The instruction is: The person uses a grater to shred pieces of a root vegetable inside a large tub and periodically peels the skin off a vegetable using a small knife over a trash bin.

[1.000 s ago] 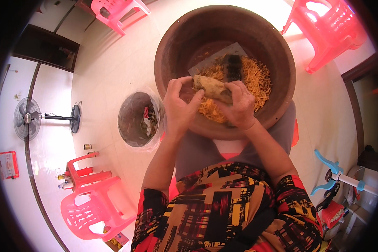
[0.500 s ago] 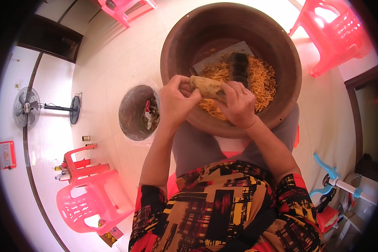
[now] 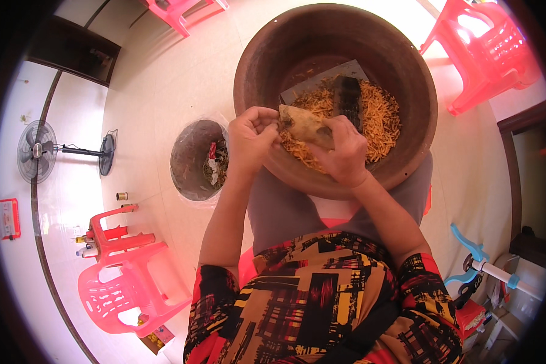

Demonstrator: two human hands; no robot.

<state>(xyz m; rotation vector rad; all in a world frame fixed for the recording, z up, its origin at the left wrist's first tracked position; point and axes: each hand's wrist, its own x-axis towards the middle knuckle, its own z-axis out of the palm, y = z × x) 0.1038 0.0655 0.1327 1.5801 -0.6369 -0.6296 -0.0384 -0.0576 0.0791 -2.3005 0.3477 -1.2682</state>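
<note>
My right hand (image 3: 344,148) is closed round the right end of a pale brown sweet potato (image 3: 304,125), a thick, rough-skinned piece with dark patches. At its left tip, the fingers of my left hand (image 3: 253,136) are curled and pinched together. Whether something small sits between them is hidden. Both hands are above the near left part of a big brown tub (image 3: 262,67) set between my knees. Inside the tub lie a heap of thin orange-yellow shreds (image 3: 382,121), a flat grey board (image 3: 309,83) and a dark rectangular block (image 3: 347,100) resting on the board.
Left of the tub stands a lined waste bin (image 3: 185,159) with scraps inside. A standing fan (image 3: 37,150) is by the left wall. Pink plastic chairs stand at lower left (image 3: 121,291), far left (image 3: 179,15) and far right (image 3: 488,54). A blue-and-white frame (image 3: 482,261) is at right.
The sweet potato has turned a little in my right hand, its left tip rising slightly. My left fingers have drawn back a little to the left of that tip.
</note>
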